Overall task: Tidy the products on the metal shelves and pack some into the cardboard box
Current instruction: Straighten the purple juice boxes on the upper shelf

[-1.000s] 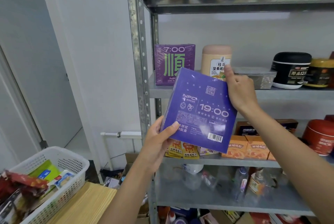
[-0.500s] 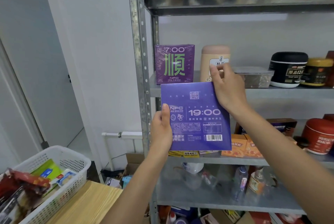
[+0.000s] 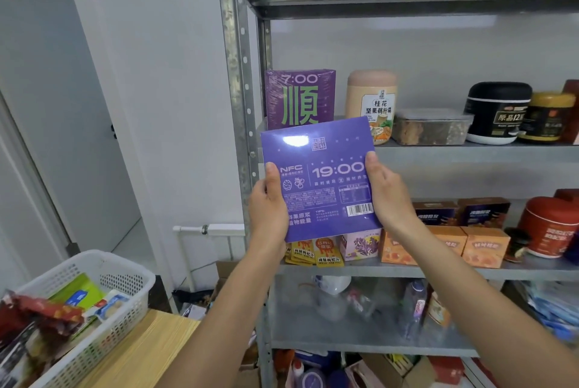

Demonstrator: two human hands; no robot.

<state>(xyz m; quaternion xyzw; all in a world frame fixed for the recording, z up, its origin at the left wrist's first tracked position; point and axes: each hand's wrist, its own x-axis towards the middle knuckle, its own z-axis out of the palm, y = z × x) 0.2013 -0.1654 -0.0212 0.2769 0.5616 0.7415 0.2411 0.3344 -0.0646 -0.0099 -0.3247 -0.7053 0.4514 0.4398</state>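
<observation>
Two hands grip the purple 19:00 box (image 3: pixel 319 180) before the metal shelves (image 3: pixel 470 153), left hand (image 3: pixel 269 209) at its left edge, right hand (image 3: pixel 387 196) at its right, fingers hidden behind. It covers the foot of the purple 7:00 box (image 3: pixel 299 96). Lower-shelf bottles (image 3: pixel 413 303) are blurred. A white basket (image 3: pixel 119 318) on a wooden table (image 3: pixel 150 353) is cut off at left.

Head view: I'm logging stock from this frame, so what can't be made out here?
All in the head view:
- Fine print on the purple 19:00 box: too small, and there is glare near the top.
- Yellow sachets: upper parts hidden by that box.
- Dark red item: cut off by the right edge.
- Clear bottles: blurred, labels unreadable.
</observation>
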